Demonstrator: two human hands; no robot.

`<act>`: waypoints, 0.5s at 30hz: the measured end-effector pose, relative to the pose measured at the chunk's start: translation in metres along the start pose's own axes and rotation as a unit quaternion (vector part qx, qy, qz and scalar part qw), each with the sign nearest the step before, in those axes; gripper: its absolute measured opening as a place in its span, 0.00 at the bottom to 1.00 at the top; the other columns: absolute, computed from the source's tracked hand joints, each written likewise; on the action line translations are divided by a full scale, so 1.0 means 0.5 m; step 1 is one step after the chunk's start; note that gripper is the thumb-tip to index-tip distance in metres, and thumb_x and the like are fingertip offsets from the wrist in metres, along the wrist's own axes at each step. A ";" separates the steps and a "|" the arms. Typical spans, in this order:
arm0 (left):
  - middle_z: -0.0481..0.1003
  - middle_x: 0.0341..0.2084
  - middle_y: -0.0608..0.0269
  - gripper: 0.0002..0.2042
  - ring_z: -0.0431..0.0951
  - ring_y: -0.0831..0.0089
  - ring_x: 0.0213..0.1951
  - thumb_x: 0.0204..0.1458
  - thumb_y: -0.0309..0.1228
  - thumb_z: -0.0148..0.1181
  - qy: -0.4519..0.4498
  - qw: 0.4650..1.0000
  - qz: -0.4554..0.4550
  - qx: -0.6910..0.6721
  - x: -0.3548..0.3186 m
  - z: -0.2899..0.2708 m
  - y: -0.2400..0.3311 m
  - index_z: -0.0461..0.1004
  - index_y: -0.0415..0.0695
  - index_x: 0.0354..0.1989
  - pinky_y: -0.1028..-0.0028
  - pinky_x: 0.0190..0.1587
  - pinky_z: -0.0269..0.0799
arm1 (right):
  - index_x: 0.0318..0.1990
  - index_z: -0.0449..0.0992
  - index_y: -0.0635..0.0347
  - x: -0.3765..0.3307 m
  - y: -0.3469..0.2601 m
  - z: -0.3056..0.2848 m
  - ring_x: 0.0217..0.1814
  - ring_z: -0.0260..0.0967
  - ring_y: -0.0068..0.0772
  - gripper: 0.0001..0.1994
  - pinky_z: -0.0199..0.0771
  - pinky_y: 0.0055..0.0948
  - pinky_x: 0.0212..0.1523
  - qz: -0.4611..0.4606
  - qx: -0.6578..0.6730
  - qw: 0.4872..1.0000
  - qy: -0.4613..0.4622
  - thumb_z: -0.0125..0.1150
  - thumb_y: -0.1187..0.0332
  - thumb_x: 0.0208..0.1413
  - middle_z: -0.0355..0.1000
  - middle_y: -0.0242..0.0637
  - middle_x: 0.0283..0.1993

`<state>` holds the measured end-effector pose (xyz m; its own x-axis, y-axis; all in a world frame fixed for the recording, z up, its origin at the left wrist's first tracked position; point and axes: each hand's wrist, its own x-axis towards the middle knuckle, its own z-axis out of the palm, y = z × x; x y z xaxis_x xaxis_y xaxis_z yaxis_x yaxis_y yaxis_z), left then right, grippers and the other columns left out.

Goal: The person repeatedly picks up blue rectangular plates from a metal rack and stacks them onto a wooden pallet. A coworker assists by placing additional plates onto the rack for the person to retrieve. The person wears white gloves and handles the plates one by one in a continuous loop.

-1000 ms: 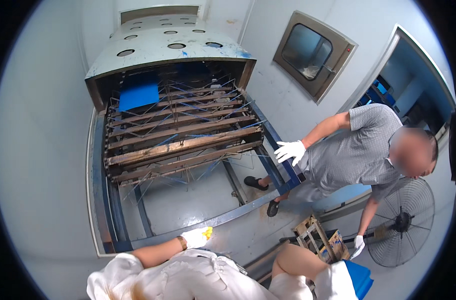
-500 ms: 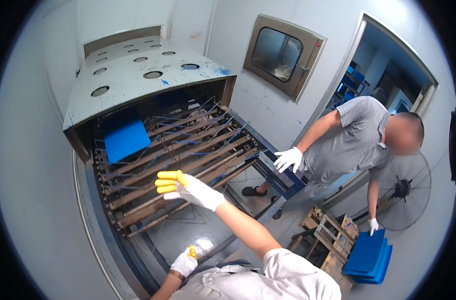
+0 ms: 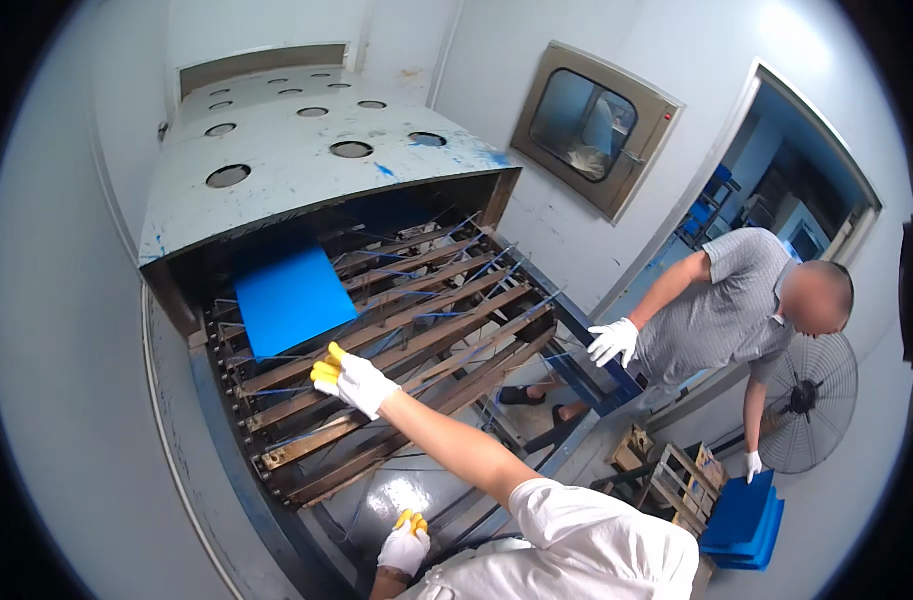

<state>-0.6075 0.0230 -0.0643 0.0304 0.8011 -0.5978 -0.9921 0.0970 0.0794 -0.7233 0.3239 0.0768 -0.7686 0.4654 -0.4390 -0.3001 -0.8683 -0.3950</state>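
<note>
A blue flat sheet (image 3: 292, 298) lies on the wooden slats of a conveyor rack (image 3: 417, 340) that comes out from under a white metal hood (image 3: 307, 165). My right hand (image 3: 354, 379), in a white glove with yellow fingertips, is stretched out over the slats just below the sheet's near edge, fingers extended and holding nothing. My left hand (image 3: 406, 544), gloved the same way, rests low on the machine's near frame with its fingers bent down; its grip is hidden.
A co-worker in a grey shirt stands to the right, one gloved hand (image 3: 614, 342) on the rack's blue side rail. Behind are a floor fan (image 3: 809, 402), a stack of blue sheets (image 3: 742, 512) beside wooden crates (image 3: 667, 472), a wall hatch window (image 3: 592, 130) and a doorway.
My right arm has reached out from my body over the rack toward the blue sheet. My left hand stays low on the frame. The co-worker keeps a hand on the rail.
</note>
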 end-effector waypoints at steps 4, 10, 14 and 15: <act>0.66 0.38 0.59 0.13 0.66 0.70 0.38 0.53 0.28 0.40 -0.005 1.000 -0.011 -0.006 -0.001 0.008 0.017 0.60 0.45 0.47 0.73 0.37 0.66 | 0.38 0.65 0.57 0.059 0.018 0.036 0.42 0.62 0.41 0.14 0.66 0.40 0.43 -0.039 0.039 0.998 0.007 0.51 0.57 0.50 0.64 0.42 0.40; 0.68 0.37 0.57 0.14 0.67 0.69 0.37 0.52 0.25 0.39 0.015 0.968 0.078 0.238 -0.011 0.032 0.025 0.60 0.40 0.48 0.76 0.39 0.65 | 0.36 0.66 0.57 0.087 0.029 0.102 0.43 0.62 0.41 0.13 0.65 0.40 0.44 -0.047 0.054 0.997 0.015 0.48 0.57 0.52 0.65 0.43 0.41; 0.68 0.37 0.57 0.14 0.67 0.70 0.38 0.51 0.26 0.41 0.014 0.905 0.123 0.406 0.002 0.009 0.006 0.59 0.38 0.47 0.77 0.43 0.62 | 0.38 0.65 0.58 0.127 -0.024 0.087 0.41 0.62 0.38 0.14 0.67 0.36 0.41 -0.047 -0.061 0.997 -0.005 0.48 0.58 0.52 0.64 0.42 0.39; 0.67 0.38 0.59 0.13 0.66 0.69 0.40 0.52 0.28 0.40 -0.012 0.966 0.062 0.251 0.032 -0.041 0.005 0.60 0.41 0.47 0.75 0.44 0.62 | 0.37 0.65 0.59 0.113 -0.048 0.093 0.40 0.62 0.37 0.13 0.67 0.35 0.40 -0.044 -0.092 0.995 -0.007 0.48 0.58 0.52 0.64 0.43 0.39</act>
<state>-0.6122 0.0241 -0.0901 -0.0767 0.8381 -0.5402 -0.8044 0.2681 0.5302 -0.7858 0.3633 0.0989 -0.7525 0.5344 -0.3849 -0.2585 -0.7772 -0.5737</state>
